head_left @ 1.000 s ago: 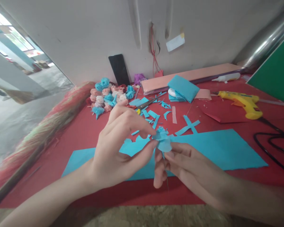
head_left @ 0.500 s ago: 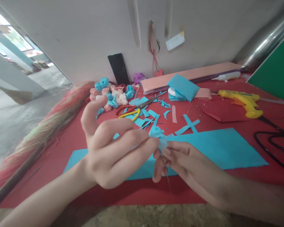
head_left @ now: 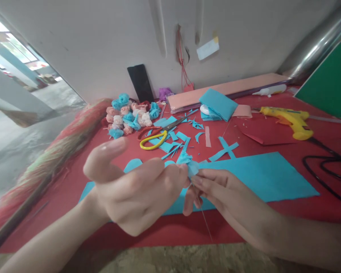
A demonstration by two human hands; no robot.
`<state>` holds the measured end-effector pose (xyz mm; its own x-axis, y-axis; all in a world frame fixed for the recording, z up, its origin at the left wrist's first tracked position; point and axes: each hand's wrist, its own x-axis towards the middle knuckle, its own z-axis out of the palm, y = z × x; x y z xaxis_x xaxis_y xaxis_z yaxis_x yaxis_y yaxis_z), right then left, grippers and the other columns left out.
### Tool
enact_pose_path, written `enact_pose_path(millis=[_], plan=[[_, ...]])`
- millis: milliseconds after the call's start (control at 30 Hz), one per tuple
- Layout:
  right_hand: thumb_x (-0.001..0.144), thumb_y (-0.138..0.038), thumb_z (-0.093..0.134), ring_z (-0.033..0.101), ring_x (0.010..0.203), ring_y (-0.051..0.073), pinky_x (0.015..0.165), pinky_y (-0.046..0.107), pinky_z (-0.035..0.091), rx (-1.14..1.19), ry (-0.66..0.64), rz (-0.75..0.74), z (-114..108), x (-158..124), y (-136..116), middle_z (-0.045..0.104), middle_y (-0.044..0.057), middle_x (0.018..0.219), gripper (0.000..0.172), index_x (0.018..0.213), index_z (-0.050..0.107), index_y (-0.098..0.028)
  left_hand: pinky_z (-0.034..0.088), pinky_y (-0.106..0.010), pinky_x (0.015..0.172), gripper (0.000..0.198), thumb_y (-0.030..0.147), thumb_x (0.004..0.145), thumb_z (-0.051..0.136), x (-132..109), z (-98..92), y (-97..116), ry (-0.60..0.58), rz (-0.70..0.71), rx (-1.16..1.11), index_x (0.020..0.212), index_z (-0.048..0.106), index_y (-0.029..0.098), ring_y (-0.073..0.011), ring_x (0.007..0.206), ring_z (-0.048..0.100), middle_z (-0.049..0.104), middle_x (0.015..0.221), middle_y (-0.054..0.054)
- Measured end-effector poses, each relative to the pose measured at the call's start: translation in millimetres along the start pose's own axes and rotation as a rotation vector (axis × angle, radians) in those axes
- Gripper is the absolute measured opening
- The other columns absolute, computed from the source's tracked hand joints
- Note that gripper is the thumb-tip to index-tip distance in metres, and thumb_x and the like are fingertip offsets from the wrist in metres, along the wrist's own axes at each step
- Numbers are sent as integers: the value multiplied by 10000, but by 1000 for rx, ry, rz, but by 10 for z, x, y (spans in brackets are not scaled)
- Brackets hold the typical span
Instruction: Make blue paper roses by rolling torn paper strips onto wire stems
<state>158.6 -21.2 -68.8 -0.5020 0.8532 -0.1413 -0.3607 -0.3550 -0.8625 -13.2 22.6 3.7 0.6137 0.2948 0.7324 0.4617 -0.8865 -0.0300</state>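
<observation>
Between my hands is a small light-blue crepe paper flower [head_left: 192,168] with ruffled upper edges. My right hand [head_left: 224,189] pinches its base between thumb and fingertips from the right. My left hand [head_left: 142,195], its back to me, is closed with curled fingertips against the flower's left side. One of its fingers sticks up, and its thumb is hidden. A thin thread or wire [head_left: 206,222] hangs below the flower past my right fingers. Under both hands lies a long blue paper sheet [head_left: 261,176].
Scissors [head_left: 153,138] lie among blue paper scraps [head_left: 183,135]. Finished paper flowers [head_left: 130,113] are heaped at back left, near a leaning phone [head_left: 140,82]. Folded blue paper [head_left: 218,104], a glue bottle [head_left: 269,90] and a corded yellow glue gun [head_left: 290,119] are at right.
My left hand has rolled and its fingers have curled tighter beside the flower, its raised finger dropping left. My right hand keeps its pinch. More of the thread shows below.
</observation>
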Motion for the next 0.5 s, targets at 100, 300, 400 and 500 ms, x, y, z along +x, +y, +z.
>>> enact_pose_path(millis=[100, 300, 400, 500], plan=[[863, -329, 554, 462, 575, 115, 662, 257, 382, 5, -3, -6, 13, -7, -5, 615, -18, 536, 253, 668, 633, -190, 424, -250, 340, 374, 92, 793, 568, -8, -12, -3, 21, 510, 307, 458, 565, 258, -56, 301, 427, 568, 429, 138], [869, -335, 556, 447, 571, 113, 655, 254, 383, -23, 14, -4, 23, 0, -9, 615, -16, 529, 280, 639, 628, -191, 450, -280, 418, 429, 85, 811, 602, -27, 12, -13, 97, 655, 422, 412, 573, 239, -61, 373, 472, 584, 455, 107], [868, -347, 559, 439, 561, 115, 647, 257, 386, -45, 16, 2, 25, -6, -5, 616, -14, 526, 292, 628, 616, -191, 515, -292, 524, 396, 76, 814, 594, -52, -3, -5, 36, 530, 349, 454, 581, 242, -64, 405, 507, 619, 529, 114], [876, -341, 547, 431, 566, 122, 627, 258, 381, -83, 23, -2, 27, -13, -1, 619, -9, 527, 297, 624, 604, -195, 561, -340, 668, 314, 107, 796, 626, -48, -11, 38, -4, 375, 270, 520, 602, 255, -68, 405, 514, 636, 589, 120]])
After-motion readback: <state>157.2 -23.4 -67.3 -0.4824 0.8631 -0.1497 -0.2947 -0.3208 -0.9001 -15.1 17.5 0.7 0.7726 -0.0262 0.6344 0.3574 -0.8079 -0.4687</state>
